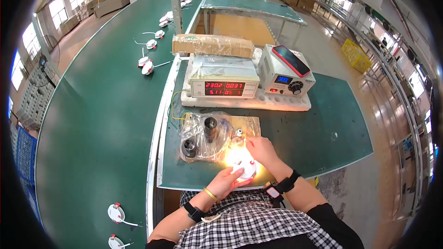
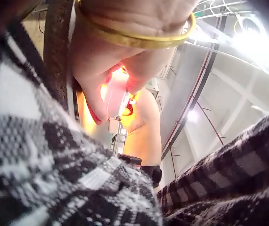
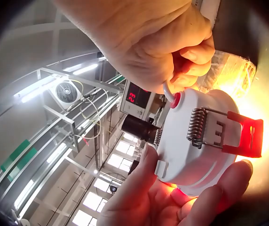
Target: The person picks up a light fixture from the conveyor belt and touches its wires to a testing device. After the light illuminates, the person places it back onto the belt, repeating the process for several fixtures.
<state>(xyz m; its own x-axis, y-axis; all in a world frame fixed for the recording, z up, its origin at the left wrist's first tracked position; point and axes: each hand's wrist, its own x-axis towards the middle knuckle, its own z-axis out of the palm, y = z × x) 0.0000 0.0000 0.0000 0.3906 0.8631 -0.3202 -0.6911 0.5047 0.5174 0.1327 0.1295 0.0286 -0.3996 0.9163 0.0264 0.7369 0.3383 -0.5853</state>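
My left hand [image 1: 222, 182] holds a round white LED downlight [image 3: 181, 136] by its rim, thumb on one side and fingers on the other. The downlight is lit, and its glare washes out the area in front of it. A metal spring clip with a red end [image 3: 247, 134] stands on the lamp's side in the right wrist view. With curled fingers, my right hand [image 1: 264, 151] grips the white cable [image 3: 168, 88] where it leaves the lamp's back. The cable's far end is hidden by the hand. Beyond lies a plastic-wrapped board [image 1: 198, 131] with black cylindrical fittings [image 1: 210, 127].
A power meter [image 1: 224, 87] with red digits and a grey supply box [image 1: 286, 76] stand on white foam [image 1: 244, 103]. A phone [image 1: 290, 60] lies on the box, and a taped carton [image 1: 212, 45] sits behind the meter. Several downlights [image 1: 147, 66] lie along the green conveyor [image 1: 101, 110] at left.
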